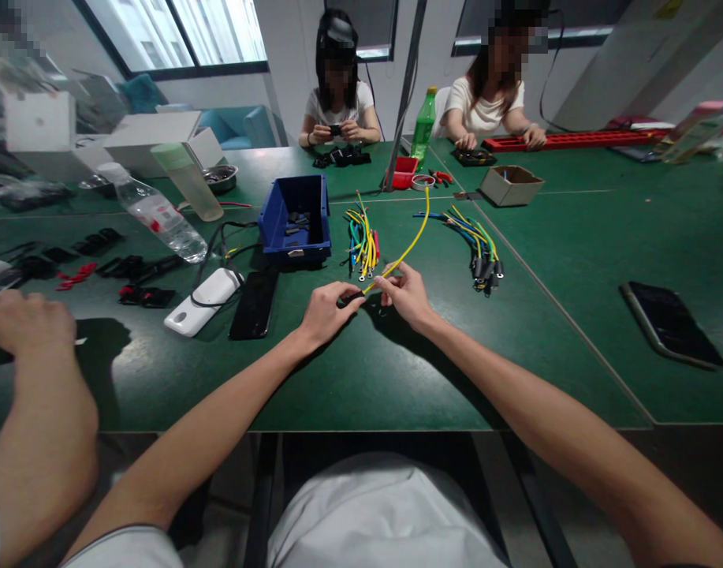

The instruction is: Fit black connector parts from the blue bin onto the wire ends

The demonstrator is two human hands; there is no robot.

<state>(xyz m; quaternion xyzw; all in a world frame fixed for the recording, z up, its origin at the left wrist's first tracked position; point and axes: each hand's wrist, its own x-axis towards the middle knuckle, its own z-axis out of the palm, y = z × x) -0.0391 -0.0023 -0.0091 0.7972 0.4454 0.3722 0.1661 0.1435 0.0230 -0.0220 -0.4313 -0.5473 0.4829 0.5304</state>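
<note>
My left hand [329,314] pinches a small black sleeve-like piece [352,299] above the green table. My right hand [407,296] grips a yellow wire [419,237] close to that piece, and the wire's near end meets it; whether it is inside cannot be made out. The wire's free end curves up and away. Just beyond my hands lies a bundle of coloured wires [364,241] with ring terminals. Off to the right is a second bundle of wires [478,248], with black pieces at its near ends.
A blue bin [296,221] holding small black parts stands left of the bundles, near a black phone [253,306] and a white power bank [204,301]. Another phone [672,323] lies at right. A co-worker's arm [39,394] rests at far left; two people sit opposite.
</note>
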